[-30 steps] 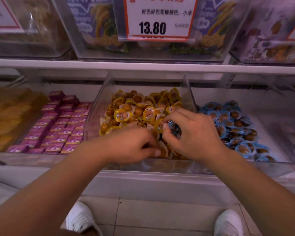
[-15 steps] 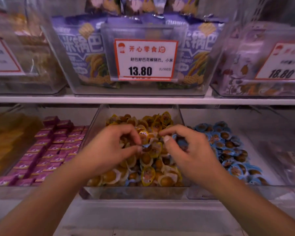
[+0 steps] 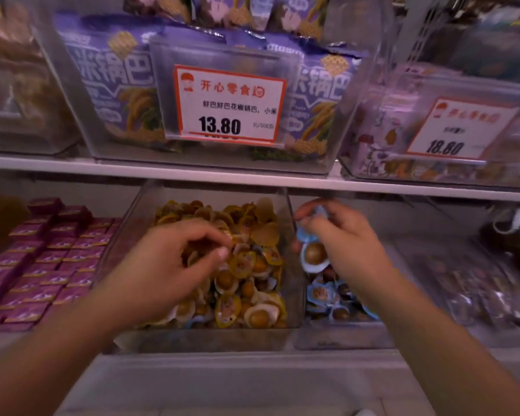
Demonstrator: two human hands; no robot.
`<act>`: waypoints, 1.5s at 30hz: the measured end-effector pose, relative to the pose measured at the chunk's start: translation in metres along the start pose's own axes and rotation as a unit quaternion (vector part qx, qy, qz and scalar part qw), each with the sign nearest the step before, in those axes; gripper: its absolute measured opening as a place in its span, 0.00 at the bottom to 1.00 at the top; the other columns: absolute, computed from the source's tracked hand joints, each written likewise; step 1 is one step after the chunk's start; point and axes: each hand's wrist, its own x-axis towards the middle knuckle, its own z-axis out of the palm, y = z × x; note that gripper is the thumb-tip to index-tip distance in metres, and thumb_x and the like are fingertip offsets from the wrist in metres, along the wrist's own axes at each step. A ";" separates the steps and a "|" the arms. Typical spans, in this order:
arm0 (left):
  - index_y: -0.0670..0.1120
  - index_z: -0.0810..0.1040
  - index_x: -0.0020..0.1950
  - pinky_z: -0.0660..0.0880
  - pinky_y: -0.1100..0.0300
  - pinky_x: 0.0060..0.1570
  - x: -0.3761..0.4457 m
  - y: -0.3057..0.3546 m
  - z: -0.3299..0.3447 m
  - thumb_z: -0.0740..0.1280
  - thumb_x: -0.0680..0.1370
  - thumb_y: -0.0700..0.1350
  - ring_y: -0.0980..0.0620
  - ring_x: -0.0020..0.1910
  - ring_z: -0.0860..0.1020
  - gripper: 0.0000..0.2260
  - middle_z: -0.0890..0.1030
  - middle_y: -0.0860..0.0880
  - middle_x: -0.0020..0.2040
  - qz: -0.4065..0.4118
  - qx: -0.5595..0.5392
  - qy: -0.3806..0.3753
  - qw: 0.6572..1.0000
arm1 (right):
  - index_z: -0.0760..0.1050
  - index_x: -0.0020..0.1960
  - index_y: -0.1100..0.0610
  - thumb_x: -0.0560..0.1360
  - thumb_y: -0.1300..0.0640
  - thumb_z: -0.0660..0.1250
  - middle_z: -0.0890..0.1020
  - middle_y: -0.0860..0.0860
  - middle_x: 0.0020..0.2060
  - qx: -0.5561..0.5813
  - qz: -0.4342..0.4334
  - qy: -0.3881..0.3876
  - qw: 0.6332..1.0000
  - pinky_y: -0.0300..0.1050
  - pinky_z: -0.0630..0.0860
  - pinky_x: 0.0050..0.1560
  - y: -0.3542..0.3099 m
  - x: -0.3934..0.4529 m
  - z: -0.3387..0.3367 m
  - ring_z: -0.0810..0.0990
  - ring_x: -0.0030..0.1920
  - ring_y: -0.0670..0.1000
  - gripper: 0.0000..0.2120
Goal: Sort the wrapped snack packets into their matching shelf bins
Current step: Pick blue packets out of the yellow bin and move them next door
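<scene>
Lower shelf, left end: purple packets (image 3: pixel 42 265). Left hand (image 3: pixel 162 265) over middle bin (image 3: pixel 204 340), fingers curled among yellow packets (image 3: pixel 240 283); grip unclear. Right hand (image 3: pixel 342 244) pinches blue packets (image 3: pixel 314 253) above right bin (image 3: pixel 342 340).

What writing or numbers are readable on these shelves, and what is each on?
"开心零食" and "13.80": centre price tag, on the upper clear bin.
"18.80": right price tag; its other print is blurred.
"米锅巴": purple snack bags.
Small packets' print in the lower bins: too small to read.
</scene>
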 end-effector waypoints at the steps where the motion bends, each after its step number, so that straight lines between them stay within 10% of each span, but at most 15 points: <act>1: 0.59 0.83 0.51 0.74 0.68 0.53 0.000 -0.009 -0.007 0.70 0.75 0.56 0.65 0.51 0.79 0.06 0.82 0.64 0.49 0.003 0.065 -0.040 0.997 | 0.79 0.44 0.54 0.78 0.59 0.65 0.83 0.52 0.30 -0.069 -0.012 0.029 0.997 0.34 0.71 0.26 0.005 0.006 -0.012 0.81 0.28 0.46 0.06; 7: 0.66 0.75 0.64 0.56 0.50 0.73 -0.009 -0.039 -0.020 0.57 0.63 0.77 0.56 0.69 0.70 0.33 0.70 0.61 0.71 -0.028 0.348 -0.249 0.903 | 0.82 0.49 0.52 0.78 0.42 0.63 0.84 0.53 0.44 -0.537 0.038 -0.069 0.840 0.48 0.78 0.48 0.043 0.025 -0.041 0.82 0.47 0.56 0.15; 11: 0.62 0.70 0.67 0.57 0.47 0.72 -0.011 -0.043 -0.004 0.63 0.62 0.74 0.50 0.70 0.69 0.35 0.66 0.56 0.74 -0.024 0.374 -0.237 0.896 | 0.82 0.50 0.49 0.76 0.50 0.63 0.85 0.47 0.44 -0.332 -0.222 0.114 0.910 0.44 0.79 0.46 0.024 0.010 -0.004 0.83 0.45 0.50 0.09; 14: 0.58 0.66 0.70 0.57 0.46 0.73 -0.009 -0.049 0.010 0.67 0.70 0.66 0.47 0.72 0.66 0.31 0.63 0.53 0.76 -0.006 0.396 -0.209 0.894 | 0.80 0.52 0.43 0.77 0.51 0.61 0.84 0.40 0.40 -0.208 -0.181 -0.109 0.955 0.40 0.77 0.34 0.015 -0.007 0.044 0.81 0.36 0.43 0.11; 18: 0.57 0.69 0.70 0.56 0.42 0.73 0.003 -0.054 0.008 0.67 0.76 0.56 0.43 0.72 0.66 0.23 0.68 0.49 0.73 -0.026 0.438 -0.133 0.889 | 0.82 0.58 0.50 0.80 0.57 0.59 0.78 0.32 0.30 -0.290 -0.067 -0.355 0.886 0.31 0.68 0.31 0.033 -0.008 0.090 0.76 0.32 0.36 0.14; 21: 0.57 0.71 0.69 0.58 0.43 0.71 0.006 -0.055 0.005 0.66 0.77 0.54 0.42 0.69 0.68 0.20 0.70 0.49 0.70 -0.040 0.444 -0.112 0.888 | 0.81 0.59 0.49 0.80 0.57 0.57 0.84 0.46 0.45 -0.297 0.001 -0.372 0.879 0.47 0.78 0.50 0.038 0.001 0.102 0.81 0.46 0.45 0.16; 25: 0.58 0.68 0.73 0.53 0.48 0.75 0.003 -0.052 -0.001 0.68 0.76 0.54 0.48 0.75 0.62 0.25 0.67 0.53 0.74 -0.045 0.340 -0.166 0.925 | 0.72 0.71 0.46 0.81 0.58 0.56 0.74 0.48 0.70 -0.318 -0.013 -0.380 0.869 0.24 0.65 0.55 0.042 0.007 0.105 0.72 0.63 0.43 0.20; 29: 0.59 0.74 0.68 0.50 0.49 0.74 -0.009 -0.044 -0.022 0.68 0.76 0.52 0.50 0.74 0.66 0.20 0.72 0.55 0.71 0.011 0.304 -0.124 0.944 | 0.63 0.77 0.47 0.81 0.57 0.56 0.65 0.47 0.76 -0.337 -0.025 -0.387 0.858 0.30 0.59 0.66 0.048 0.005 0.111 0.64 0.73 0.46 0.24; 36: 0.63 0.69 0.70 0.38 0.35 0.74 -0.029 -0.047 -0.035 0.66 0.67 0.72 0.48 0.80 0.45 0.34 0.58 0.54 0.79 -0.010 0.438 -0.201 0.876 | 0.74 0.66 0.50 0.81 0.54 0.57 0.75 0.47 0.64 -0.342 -0.012 -0.410 0.846 0.39 0.67 0.58 0.041 0.007 0.121 0.71 0.60 0.45 0.16; 45: 0.62 0.68 0.71 0.41 0.43 0.75 -0.032 -0.057 -0.044 0.65 0.74 0.61 0.50 0.80 0.48 0.25 0.62 0.54 0.78 -0.048 0.361 -0.131 0.922 | 0.74 0.60 0.35 0.73 0.26 0.51 0.79 0.40 0.57 -0.398 -0.023 -0.442 0.804 0.47 0.72 0.60 0.032 0.002 0.114 0.75 0.57 0.44 0.24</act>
